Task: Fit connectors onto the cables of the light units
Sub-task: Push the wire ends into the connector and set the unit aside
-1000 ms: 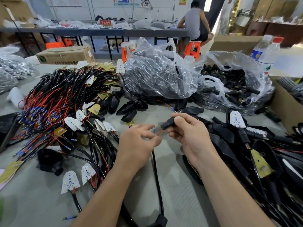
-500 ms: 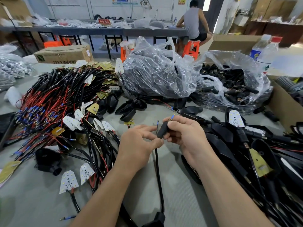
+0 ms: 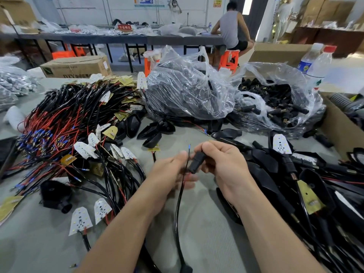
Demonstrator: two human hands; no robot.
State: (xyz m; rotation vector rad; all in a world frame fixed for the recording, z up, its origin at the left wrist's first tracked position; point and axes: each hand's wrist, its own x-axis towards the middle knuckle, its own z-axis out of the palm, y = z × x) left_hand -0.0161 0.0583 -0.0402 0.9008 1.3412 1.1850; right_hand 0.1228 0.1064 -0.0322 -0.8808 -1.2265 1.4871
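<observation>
My right hand (image 3: 222, 166) grips a small black connector (image 3: 197, 162) at the table's centre, tilted down to the left. My left hand (image 3: 169, 174) pinches a black cable (image 3: 178, 203) just below the connector. A thin wire with a blue tip (image 3: 189, 145) sticks up beside the connector, between my two hands. The cable runs down toward the table's near edge to a dark part (image 3: 186, 268).
A heap of red and black cables with LED boards (image 3: 69, 123) fills the left. Clear bags hold black housings (image 3: 185, 89) and connectors (image 3: 275, 103) behind my hands. Black light units (image 3: 295, 170) pile up on the right. A cardboard box (image 3: 342, 131) stands far right.
The connector has tipped from nearly level to steeply tilted in my right hand. The blue-tipped wire now stands up beside it, and my left hand's grip has shifted to the cable below.
</observation>
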